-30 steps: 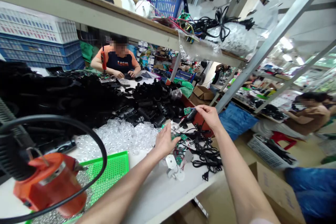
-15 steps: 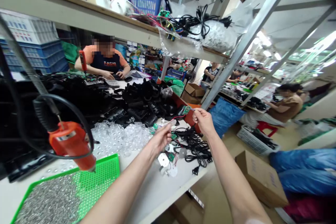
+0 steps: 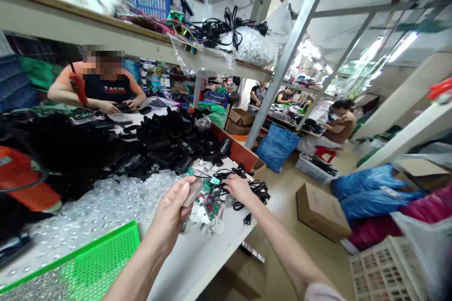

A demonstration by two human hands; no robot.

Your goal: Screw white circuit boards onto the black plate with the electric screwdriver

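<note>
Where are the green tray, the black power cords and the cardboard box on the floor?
Green perforated tray (image 3: pixel 100 261): head view, on its perforated base.
Black power cords (image 3: pixel 259 190): head view, on the coil beside the right hand.
Cardboard box (image 3: pixel 319 210): head view, on its top face.

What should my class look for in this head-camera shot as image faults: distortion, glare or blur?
In the head view, wide-angle distortion bows the long shelf board and slants the metal upright; the tube lights flare at upper right; the orange tool is cut off and soft at the left edge.

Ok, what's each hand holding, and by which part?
Left hand: a flat grey piece, pinched at its lower end. Right hand: on black cord, hold unclear.
</note>
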